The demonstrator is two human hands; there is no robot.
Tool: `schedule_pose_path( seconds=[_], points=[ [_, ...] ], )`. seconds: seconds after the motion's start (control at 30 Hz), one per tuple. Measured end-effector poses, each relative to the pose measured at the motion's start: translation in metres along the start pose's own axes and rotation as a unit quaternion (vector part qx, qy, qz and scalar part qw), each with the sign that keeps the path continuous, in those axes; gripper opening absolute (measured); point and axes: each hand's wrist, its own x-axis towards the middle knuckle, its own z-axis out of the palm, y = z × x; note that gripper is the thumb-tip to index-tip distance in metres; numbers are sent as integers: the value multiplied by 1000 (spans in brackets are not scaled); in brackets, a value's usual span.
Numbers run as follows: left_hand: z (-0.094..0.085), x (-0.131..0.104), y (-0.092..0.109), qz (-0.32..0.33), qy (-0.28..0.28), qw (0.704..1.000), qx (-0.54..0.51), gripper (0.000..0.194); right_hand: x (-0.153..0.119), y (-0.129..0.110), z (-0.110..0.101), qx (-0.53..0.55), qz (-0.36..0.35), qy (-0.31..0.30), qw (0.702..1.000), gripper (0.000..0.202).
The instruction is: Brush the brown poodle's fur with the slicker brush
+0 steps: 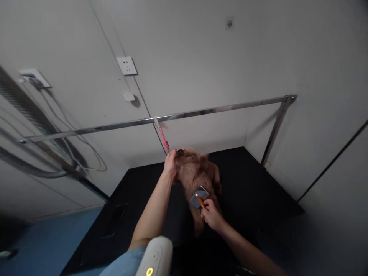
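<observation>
A curly brown dog stands on a black table. My right hand is closed round the orange handle of a slicker brush, whose flat grey head lies against the fur of the dog's body. At the dog's head end, my left hand is closed against the fur; its fingertips are partly hidden, and what they grip cannot be made out. A pink lead runs from a metal bar down to the dog, close beside my left hand.
Metal posts hold the bar above the table, one at the right. A grey ribbed hose and cables hang at the left. Wall sockets are behind. A white device with a yellow light is at the bottom, near my left arm.
</observation>
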Motion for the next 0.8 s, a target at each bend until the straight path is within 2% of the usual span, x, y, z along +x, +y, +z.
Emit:
schedule_pose_path(
  seconds=[0.1,0.2,0.27,0.37,0.5,0.6,0.67,0.73,0.8],
  points=[
    [-3,-5,-5,-20,24,997,-70,35,-24,21,-17,96,-28,-37,994,36],
    [-23,-19,-16,-28,51,993,-103,34,-41,23,-42,122,-58,-67,988,48],
    [-39,-33,-24,-6,48,994,-96,34,-46,29,-56,62,-57,-36,996,38],
    [-56,-58,-36,42,41,995,-80,36,-46,47,-70,-87,-42,38,995,12],
    [-58,-87,-46,74,108,985,-110,35,-45,76,-81,-316,12,66,946,10],
    [-56,-103,-51,32,173,965,-195,35,-44,90,-91,-389,10,93,917,11],
    [-55,-108,-51,-4,206,945,-253,36,-43,90,-96,-414,-7,99,905,9],
    [-55,-112,-50,-25,226,928,-295,35,-43,76,-95,-421,-14,85,903,6],
    [-55,-113,-47,-44,227,919,-320,34,-43,49,-79,-366,-46,66,927,4]
  ],
)
